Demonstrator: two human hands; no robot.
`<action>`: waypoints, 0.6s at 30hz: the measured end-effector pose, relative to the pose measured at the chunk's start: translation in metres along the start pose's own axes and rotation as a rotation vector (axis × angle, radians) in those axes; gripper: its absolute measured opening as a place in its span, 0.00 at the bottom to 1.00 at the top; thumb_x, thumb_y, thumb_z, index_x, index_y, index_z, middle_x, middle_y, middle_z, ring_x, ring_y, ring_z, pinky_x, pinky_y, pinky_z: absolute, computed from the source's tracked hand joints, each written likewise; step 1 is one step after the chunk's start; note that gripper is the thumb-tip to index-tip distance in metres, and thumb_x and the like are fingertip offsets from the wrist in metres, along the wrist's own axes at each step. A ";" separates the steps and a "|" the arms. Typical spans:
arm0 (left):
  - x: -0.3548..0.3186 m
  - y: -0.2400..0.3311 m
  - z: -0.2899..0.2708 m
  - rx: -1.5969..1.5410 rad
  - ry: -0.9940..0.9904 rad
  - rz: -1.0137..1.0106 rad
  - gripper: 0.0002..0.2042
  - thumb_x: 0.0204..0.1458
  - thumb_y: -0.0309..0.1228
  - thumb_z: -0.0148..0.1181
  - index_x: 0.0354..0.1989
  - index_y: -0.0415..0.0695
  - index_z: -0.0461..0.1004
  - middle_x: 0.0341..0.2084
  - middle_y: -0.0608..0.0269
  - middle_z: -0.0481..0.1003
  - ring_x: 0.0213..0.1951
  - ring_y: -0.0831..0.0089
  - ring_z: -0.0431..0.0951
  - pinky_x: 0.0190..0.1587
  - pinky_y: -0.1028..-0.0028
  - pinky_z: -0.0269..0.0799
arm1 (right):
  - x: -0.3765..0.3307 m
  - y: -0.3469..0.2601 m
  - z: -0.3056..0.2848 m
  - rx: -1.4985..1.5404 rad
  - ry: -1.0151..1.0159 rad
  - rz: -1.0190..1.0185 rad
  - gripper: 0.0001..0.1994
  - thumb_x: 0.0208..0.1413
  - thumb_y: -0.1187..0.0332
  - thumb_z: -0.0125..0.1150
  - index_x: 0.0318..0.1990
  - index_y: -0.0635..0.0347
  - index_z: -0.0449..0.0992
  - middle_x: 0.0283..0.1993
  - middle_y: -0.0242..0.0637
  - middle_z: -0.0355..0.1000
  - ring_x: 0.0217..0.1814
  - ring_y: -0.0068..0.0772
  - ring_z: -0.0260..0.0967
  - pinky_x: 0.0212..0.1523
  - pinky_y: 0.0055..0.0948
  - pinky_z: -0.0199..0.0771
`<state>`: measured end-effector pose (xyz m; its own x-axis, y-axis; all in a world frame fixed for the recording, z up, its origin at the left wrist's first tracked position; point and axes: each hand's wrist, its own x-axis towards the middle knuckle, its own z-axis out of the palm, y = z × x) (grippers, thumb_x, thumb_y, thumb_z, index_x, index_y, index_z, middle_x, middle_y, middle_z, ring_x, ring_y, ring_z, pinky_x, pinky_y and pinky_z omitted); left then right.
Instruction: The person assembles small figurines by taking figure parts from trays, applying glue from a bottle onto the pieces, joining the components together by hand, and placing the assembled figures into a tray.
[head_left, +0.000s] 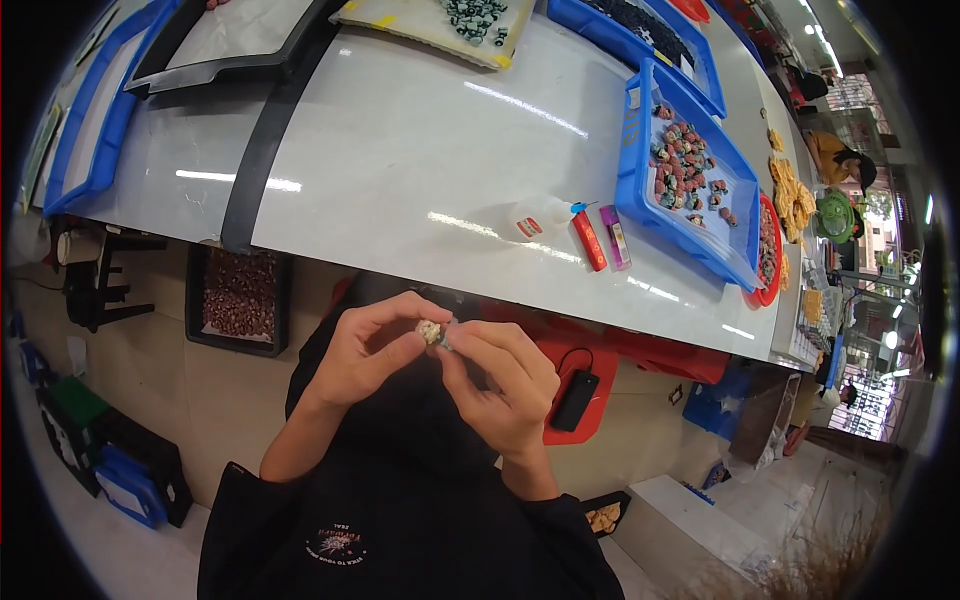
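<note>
Above my lap, just off the table's near edge, both hands meet fingertip to fingertip. Between the thumb and forefinger of my left hand [366, 352] is a small cream-coloured figurine piece [429, 331] with a mottled surface. My right hand [503, 382] pinches a tiny grey-green piece [445, 340] right beside it. Whether the two pieces touch or are joined I cannot tell, as my fingers cover much of them. Nearest on the table are a small white bottle [537, 222], a red tube-shaped item [589, 238] with a blue tip and a purple one [616, 238].
A blue tray [632, 150] on the right holds many small red-and-green figurine pieces. Further back lie a board [420, 25] with dark green pieces, a black tray [290, 40] and another blue tray [100, 110]. A black power bank [575, 400] rests on a red stool [566, 433].
</note>
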<state>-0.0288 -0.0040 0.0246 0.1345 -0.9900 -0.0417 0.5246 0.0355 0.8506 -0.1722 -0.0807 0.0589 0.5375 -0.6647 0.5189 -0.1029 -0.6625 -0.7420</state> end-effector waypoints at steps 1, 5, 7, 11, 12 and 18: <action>0.000 0.001 0.001 0.001 -0.002 -0.006 0.16 0.56 0.32 0.57 0.46 0.32 0.71 0.37 0.60 0.71 0.38 0.76 0.70 0.42 0.76 0.66 | 0.001 -0.002 -0.002 -0.001 0.004 0.005 0.15 0.38 0.84 0.67 0.37 0.65 0.77 0.34 0.39 0.74 0.31 0.36 0.73 0.29 0.25 0.73; -0.009 0.009 0.003 0.121 0.026 0.048 0.15 0.52 0.31 0.63 0.44 0.34 0.75 0.32 0.62 0.72 0.34 0.79 0.71 0.35 0.81 0.67 | 0.003 -0.011 -0.008 -0.034 -0.055 -0.023 0.11 0.36 0.85 0.67 0.31 0.65 0.78 0.30 0.40 0.74 0.28 0.31 0.72 0.26 0.21 0.72; -0.010 0.015 0.005 0.168 0.027 0.046 0.15 0.51 0.31 0.64 0.44 0.35 0.76 0.31 0.62 0.72 0.32 0.79 0.71 0.32 0.83 0.67 | 0.001 -0.009 -0.011 -0.006 -0.085 -0.013 0.10 0.37 0.85 0.67 0.30 0.66 0.78 0.29 0.40 0.74 0.28 0.30 0.72 0.25 0.20 0.72; -0.012 0.020 0.011 0.333 0.014 0.062 0.13 0.50 0.23 0.61 0.45 0.37 0.76 0.34 0.60 0.73 0.34 0.77 0.73 0.36 0.81 0.69 | -0.003 -0.003 -0.012 0.117 -0.062 -0.003 0.09 0.37 0.86 0.68 0.28 0.67 0.78 0.29 0.42 0.73 0.28 0.29 0.72 0.24 0.20 0.72; -0.012 0.019 0.013 0.380 0.020 0.074 0.13 0.51 0.23 0.61 0.45 0.37 0.76 0.33 0.60 0.73 0.34 0.77 0.73 0.36 0.81 0.69 | -0.005 -0.001 -0.012 0.157 -0.039 0.000 0.09 0.36 0.86 0.68 0.28 0.68 0.77 0.29 0.42 0.73 0.28 0.29 0.72 0.25 0.21 0.73; -0.007 0.018 0.027 0.396 0.069 0.144 0.14 0.58 0.27 0.53 0.50 0.35 0.72 0.34 0.61 0.71 0.35 0.77 0.70 0.38 0.82 0.65 | -0.013 0.000 -0.008 0.273 0.014 0.120 0.12 0.37 0.86 0.68 0.33 0.69 0.76 0.32 0.42 0.73 0.31 0.28 0.72 0.29 0.20 0.73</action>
<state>-0.0426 0.0003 0.0546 0.2461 -0.9668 0.0690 0.1346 0.1046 0.9854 -0.1852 -0.0750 0.0557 0.5238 -0.7383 0.4250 0.0651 -0.4628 -0.8841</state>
